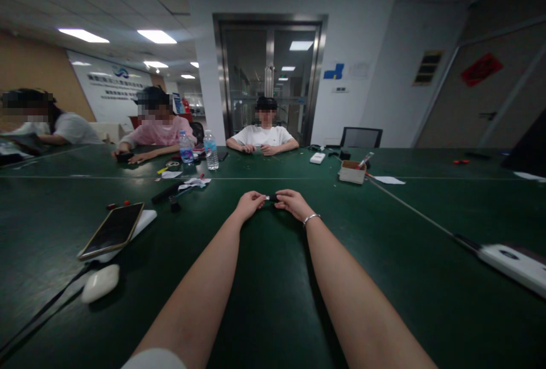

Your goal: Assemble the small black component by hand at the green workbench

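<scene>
Above the green table (264, 278), both arms reach forward and meet at a small black stick with a silver metal end (271, 198). It looks like a USB stick, but it is too small to be sure. My left hand (249, 205) pinches the silver end between thumb and fingertips. The black end is gripped by my right hand (295, 203), which has a silver bracelet (311, 219) at the wrist. The stick lies roughly level, and the fingertips cover both its ends.
To the left lie a phone (114, 231) on a white object and a white rounded case (101, 283). Two water bottles (210, 152) stand farther back. A small box (352, 173) is ahead right; a white power strip (514, 264) lies far right. Three people sit across the table.
</scene>
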Demonstrator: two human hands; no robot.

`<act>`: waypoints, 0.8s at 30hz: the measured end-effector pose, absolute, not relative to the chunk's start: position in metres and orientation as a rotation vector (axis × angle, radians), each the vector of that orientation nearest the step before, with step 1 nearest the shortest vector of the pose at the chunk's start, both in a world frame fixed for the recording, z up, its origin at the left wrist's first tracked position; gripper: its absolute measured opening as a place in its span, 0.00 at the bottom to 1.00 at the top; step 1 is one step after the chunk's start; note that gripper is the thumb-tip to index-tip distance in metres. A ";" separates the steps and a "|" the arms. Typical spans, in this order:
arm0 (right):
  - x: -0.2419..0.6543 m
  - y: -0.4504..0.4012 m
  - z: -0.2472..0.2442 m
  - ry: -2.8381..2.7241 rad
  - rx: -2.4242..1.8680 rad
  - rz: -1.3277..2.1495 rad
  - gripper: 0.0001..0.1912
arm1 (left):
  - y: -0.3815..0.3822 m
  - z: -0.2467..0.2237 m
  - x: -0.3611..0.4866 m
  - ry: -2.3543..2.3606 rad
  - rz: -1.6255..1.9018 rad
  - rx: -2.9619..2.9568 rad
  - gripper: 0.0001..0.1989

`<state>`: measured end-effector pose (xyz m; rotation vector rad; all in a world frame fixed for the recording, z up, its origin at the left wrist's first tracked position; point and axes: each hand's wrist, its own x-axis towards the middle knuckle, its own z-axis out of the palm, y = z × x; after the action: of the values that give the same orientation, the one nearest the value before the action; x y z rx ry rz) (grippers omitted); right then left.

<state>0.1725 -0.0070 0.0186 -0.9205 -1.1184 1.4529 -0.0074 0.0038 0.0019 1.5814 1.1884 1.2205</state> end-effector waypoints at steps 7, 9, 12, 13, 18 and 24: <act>0.173 -0.007 0.019 -1.124 -0.910 1.459 0.09 | 0.005 0.002 -0.008 1.207 1.194 1.597 0.11; 0.173 -0.006 0.018 -1.125 -0.906 1.460 0.09 | 0.006 0.001 -0.008 1.204 1.193 1.608 0.11; 0.173 -0.005 0.017 -1.129 -0.897 1.467 0.08 | 0.007 0.000 -0.008 1.212 1.193 1.617 0.11; 0.173 -0.005 0.017 -1.130 -0.895 1.470 0.08 | 0.007 0.000 -0.008 1.214 1.192 1.619 0.11; 0.174 -0.005 0.016 -1.133 -0.890 1.474 0.08 | 0.007 0.000 -0.008 1.213 1.174 1.646 0.12; 0.174 -0.005 0.016 -1.135 -0.893 1.464 0.08 | 0.006 0.001 -0.009 1.236 1.144 1.687 0.15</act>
<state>0.1739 -0.0049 0.0159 -0.8927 -1.1347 1.4641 -0.0092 0.0061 0.0007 1.6874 1.2357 1.1441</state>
